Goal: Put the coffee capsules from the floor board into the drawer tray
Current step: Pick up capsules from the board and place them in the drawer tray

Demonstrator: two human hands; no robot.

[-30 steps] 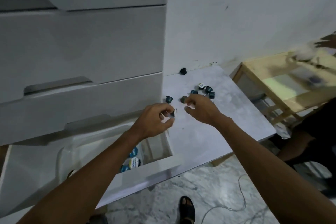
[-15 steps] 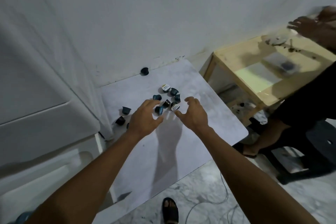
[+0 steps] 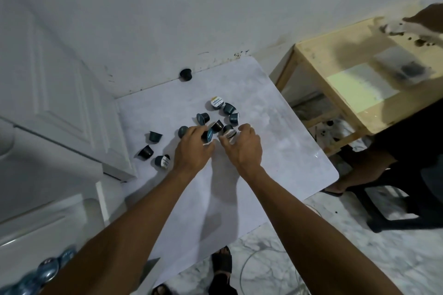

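From the head view, our left hand (image 3: 193,148) pinches a dark capsule (image 3: 208,135) lying on its side, and our right hand (image 3: 242,148) closes its grip on a white-lidded capsule (image 3: 229,133) just beside it. The other capsules (image 3: 227,109) lie beyond our fingertips on the floor board (image 3: 275,141), three more (image 3: 153,148) to our left. The drawer tray (image 3: 43,268) sits low left, nearer our left hand; nothing blocks that way.
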